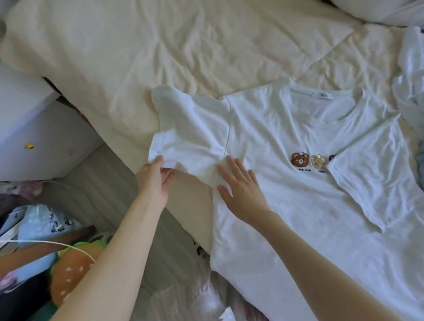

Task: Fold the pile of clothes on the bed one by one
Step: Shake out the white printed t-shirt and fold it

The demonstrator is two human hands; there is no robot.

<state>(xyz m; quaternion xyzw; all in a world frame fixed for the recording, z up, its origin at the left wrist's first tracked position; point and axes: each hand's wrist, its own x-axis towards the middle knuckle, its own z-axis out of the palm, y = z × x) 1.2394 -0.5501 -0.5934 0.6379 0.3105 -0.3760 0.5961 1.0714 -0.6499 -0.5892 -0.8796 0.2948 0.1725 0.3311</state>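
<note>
- Left hand point(153, 180): thumb and fingers pinch the hem corner of the left sleeve point(181, 147), at the bed's near-left edge. The sleeve lies spread outward, not yet folded in.
- Right hand point(241, 190): fingers straight and splayed wide, palm flat on the T-shirt point(292, 217) just below the underarm seam. It presses the cloth and holds nothing.
- Handling, judged: thin cotton knit, light and limp, no stiffness. It will sag and crease wherever unsupported and may drag on the sheet. Best taken at hems, seams or the shoulder line; a flat palm serves as anchor while the other hand carries the sleeve over.
- Position: T-shirt lies face up on the cream bed sheet point(166, 49), collar away from the person, lower hem toward the frame bottom.
- Appearance: plain white, round neck with a small label inside; embroidered bear patch point(300, 160) on the chest, beside further small figures partly covered.
- Right sleeve point(375, 176): already folded across the chest, covering part of the motif.
- Far right: remaining clothes pile point(418, 100), crumpled white and blue.
</note>
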